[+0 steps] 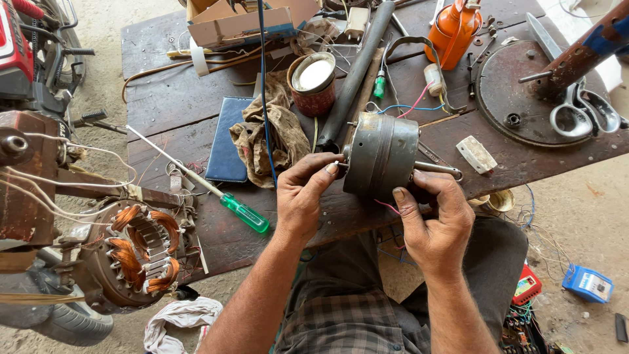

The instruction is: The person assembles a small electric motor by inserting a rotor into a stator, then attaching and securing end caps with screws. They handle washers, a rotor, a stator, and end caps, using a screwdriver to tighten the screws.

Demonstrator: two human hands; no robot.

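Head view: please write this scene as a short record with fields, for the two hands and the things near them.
Left hand: fingertips pinch the short shaft at the left end of the grey motor
Right hand: grips the motor body from below, thumb on its casing
Motor: held on its side over the edge of the wooden workbench, shaft ends pointing left and right
Left of hands: green-handled screwdriver, dirty rag
Behind motor: open tin can, orange bottle
Far left: stator with copper windings
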